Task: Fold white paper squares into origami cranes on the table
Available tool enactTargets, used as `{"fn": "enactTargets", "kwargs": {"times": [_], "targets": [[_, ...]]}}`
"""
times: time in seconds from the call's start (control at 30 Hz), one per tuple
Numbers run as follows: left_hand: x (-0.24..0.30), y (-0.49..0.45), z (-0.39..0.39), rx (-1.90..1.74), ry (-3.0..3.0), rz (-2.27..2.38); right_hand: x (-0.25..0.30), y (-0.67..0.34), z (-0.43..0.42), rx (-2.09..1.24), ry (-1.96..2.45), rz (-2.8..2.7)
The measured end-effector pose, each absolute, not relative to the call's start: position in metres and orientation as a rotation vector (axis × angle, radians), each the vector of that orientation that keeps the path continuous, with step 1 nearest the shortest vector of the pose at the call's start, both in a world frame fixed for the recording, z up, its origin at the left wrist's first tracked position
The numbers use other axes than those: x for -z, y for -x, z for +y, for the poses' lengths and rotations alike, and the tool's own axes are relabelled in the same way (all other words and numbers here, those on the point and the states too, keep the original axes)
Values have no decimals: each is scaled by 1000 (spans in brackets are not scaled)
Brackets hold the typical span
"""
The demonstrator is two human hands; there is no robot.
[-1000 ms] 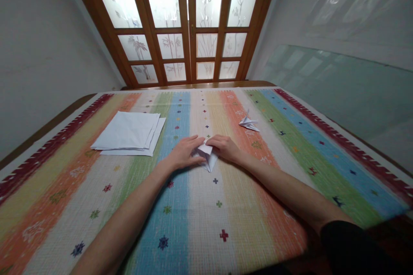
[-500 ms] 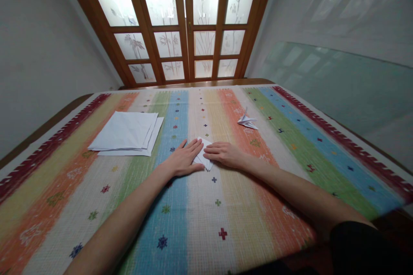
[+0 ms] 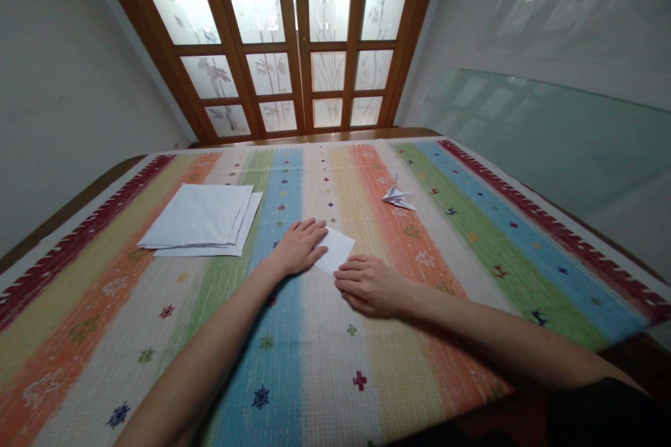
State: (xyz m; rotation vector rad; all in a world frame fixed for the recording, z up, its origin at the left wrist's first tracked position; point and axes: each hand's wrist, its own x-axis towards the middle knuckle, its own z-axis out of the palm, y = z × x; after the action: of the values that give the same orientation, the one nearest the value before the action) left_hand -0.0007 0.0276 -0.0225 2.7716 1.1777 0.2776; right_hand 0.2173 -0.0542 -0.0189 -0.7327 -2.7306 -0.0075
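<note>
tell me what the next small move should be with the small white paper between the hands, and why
I'd probably press the right hand flat across the exposed right part of the small white paper: the left hand lies over its left side, steadying it, while the right hand's fingertips are only by its near corner.

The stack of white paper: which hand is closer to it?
Left. The left hand is right of the stack; the right hand is farther right, near the small paper.
</note>
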Motion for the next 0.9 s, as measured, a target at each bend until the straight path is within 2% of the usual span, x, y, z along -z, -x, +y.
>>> {"fn": "enactTargets", "kwargs": {"times": [0.17,0.27,0.47,0.73,0.9], "targets": [[23,1,33,-268,-2727,1167,22,-206,-44,331,774,-2743],[22,10,29,-271,-2728,1196,22,-213,-34,364,856,-2730],[17,26,14,-371,-2772,1182,23,-245,-4,245,1101,-2629],[13,16,5,-508,-2756,1160,17,-238,1,-57,977,-2516],[18,10,8,-582,-2705,1189,20,-229,6,-145,1049,-2458]]}}
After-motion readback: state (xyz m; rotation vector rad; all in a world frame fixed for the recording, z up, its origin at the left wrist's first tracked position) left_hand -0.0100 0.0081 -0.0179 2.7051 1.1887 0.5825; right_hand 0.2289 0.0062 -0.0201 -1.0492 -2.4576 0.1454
